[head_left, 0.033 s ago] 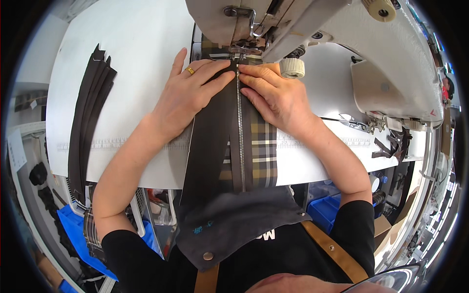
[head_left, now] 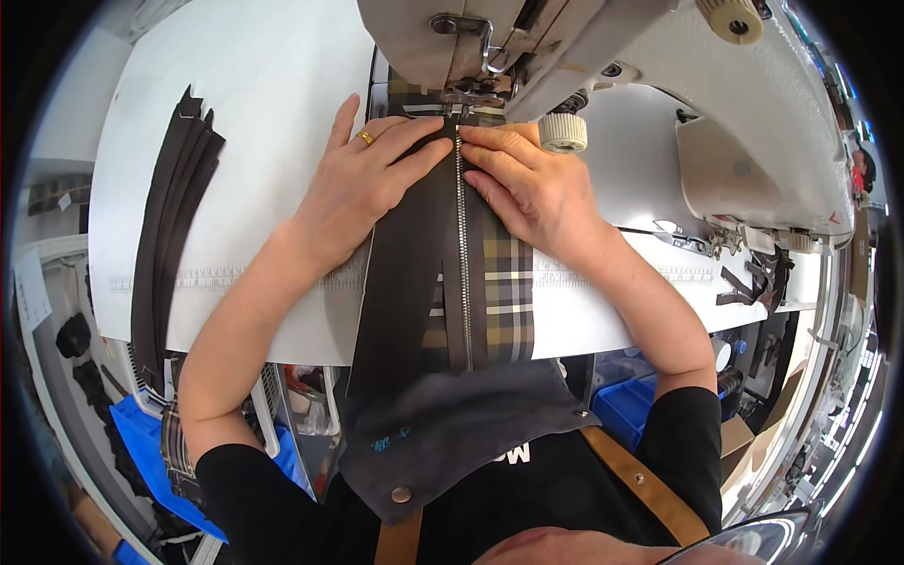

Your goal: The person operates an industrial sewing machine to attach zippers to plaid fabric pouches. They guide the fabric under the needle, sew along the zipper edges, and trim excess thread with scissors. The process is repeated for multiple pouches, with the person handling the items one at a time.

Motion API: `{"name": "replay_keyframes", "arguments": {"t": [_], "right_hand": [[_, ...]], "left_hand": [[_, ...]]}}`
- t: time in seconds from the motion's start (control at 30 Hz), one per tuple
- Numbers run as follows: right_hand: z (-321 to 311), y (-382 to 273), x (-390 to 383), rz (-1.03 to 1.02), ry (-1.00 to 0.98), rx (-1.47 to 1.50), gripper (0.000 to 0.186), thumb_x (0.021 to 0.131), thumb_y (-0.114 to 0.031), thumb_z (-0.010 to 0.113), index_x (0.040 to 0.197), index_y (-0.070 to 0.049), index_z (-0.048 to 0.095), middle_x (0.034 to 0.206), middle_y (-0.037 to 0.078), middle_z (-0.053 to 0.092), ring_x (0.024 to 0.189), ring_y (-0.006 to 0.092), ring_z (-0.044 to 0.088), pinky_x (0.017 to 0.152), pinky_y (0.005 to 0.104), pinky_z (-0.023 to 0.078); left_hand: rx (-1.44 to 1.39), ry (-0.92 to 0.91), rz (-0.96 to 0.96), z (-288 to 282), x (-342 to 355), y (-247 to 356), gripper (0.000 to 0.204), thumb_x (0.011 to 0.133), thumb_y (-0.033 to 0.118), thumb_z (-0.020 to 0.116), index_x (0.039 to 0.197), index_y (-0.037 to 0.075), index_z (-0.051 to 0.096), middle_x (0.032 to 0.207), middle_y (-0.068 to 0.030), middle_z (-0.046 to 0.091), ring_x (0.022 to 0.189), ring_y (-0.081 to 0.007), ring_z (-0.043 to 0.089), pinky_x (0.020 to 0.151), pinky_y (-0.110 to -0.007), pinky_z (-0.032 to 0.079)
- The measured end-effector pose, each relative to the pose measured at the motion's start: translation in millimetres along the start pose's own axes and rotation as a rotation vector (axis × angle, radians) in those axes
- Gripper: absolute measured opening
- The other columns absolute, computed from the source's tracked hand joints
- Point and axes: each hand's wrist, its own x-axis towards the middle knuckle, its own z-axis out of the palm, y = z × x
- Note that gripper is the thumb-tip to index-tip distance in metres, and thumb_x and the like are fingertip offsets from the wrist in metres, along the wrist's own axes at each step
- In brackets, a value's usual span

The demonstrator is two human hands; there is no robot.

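A long zipper (head_left: 460,235) with metal teeth and dark tape runs toward me over plaid fabric (head_left: 508,292). Along its left side lies a wide dark fabric panel (head_left: 400,282). My left hand (head_left: 367,174) bears on this panel just short of the presser foot (head_left: 463,105), fingertips gathered at the zipper's left edge and little finger sticking out. From the other side, my right hand (head_left: 537,184) has its bent fingers and thumb closed on the zipper's right edge. The far end of the work goes under the sewing machine head (head_left: 433,38); the needle cannot be made out.
Several dark strips (head_left: 174,217) lie at the left of the white table (head_left: 273,113). A ruler scale (head_left: 217,280) crosses the tabletop. The machine's arm (head_left: 772,132) fills the upper right, with dark scraps (head_left: 767,278) beyond it. Blue bins (head_left: 621,410) sit below the table edge.
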Motion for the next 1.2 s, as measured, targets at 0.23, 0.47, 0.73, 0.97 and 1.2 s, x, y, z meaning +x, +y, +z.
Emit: {"name": "replay_keyframes", "arguments": {"t": [0.23, 0.47, 0.73, 0.97, 1.2], "right_hand": [[3.5, 1.9, -0.2, -0.011, 0.037, 0.013, 0.020, 0.074, -0.012, 0.070, 0.093, -0.004, 0.066, 0.087, 0.007, 0.062, 0.078, 0.0237, 0.058, 0.066, 0.0320, 0.050], [5.1, 2.4, 1.3, -0.028, 0.074, 0.033, 0.020, 0.073, -0.013, 0.070, 0.091, -0.005, 0.066, 0.084, 0.008, 0.065, 0.079, 0.0255, 0.058, 0.069, 0.0338, 0.049], [0.5, 0.1, 2.0, -0.005, 0.034, 0.057, 0.022, 0.072, -0.011, 0.071, 0.092, -0.003, 0.066, 0.096, 0.008, 0.066, 0.083, 0.0256, 0.059, 0.071, 0.0343, 0.050], [0.4, -0.7, 0.8, 0.006, 0.017, 0.045, 0.024, 0.073, -0.011, 0.070, 0.095, -0.003, 0.066, 0.096, 0.007, 0.065, 0.083, 0.0250, 0.058, 0.072, 0.0337, 0.049], [0.1, -0.2, 1.7, 0.009, 0.005, 0.059, 0.026, 0.074, -0.012, 0.069, 0.098, -0.002, 0.064, 0.094, 0.009, 0.064, 0.082, 0.0264, 0.056, 0.072, 0.0347, 0.048]], "left_hand": [[-0.009, 0.014, -0.015, 4.4, -2.1, -1.5, 0.037, 0.078, 0.006, 0.053, 0.114, 0.010, 0.060, 0.121, -0.0033, 0.055, 0.109, -0.0189, 0.053, 0.103, -0.057, 0.025], [-0.003, 0.028, -0.026, 6.1, -1.7, -0.6, 0.036, 0.077, 0.006, 0.054, 0.113, 0.010, 0.061, 0.119, -0.0028, 0.057, 0.108, -0.0176, 0.054, 0.103, -0.058, 0.026], [0.012, -0.003, -0.043, 2.7, 0.4, 1.3, 0.035, 0.079, 0.007, 0.055, 0.113, 0.013, 0.061, 0.119, -0.0009, 0.058, 0.106, -0.0158, 0.054, 0.103, -0.063, 0.024], [0.065, 0.018, -0.018, 8.5, -2.7, 0.3, 0.036, 0.079, 0.010, 0.055, 0.113, 0.019, 0.061, 0.120, 0.0010, 0.058, 0.105, -0.0140, 0.054, 0.104, -0.063, 0.020], [0.073, 0.022, -0.009, 8.6, -2.5, 0.2, 0.035, 0.078, 0.011, 0.056, 0.112, 0.018, 0.062, 0.120, 0.0011, 0.058, 0.105, -0.0139, 0.053, 0.105, -0.062, 0.020]]}}
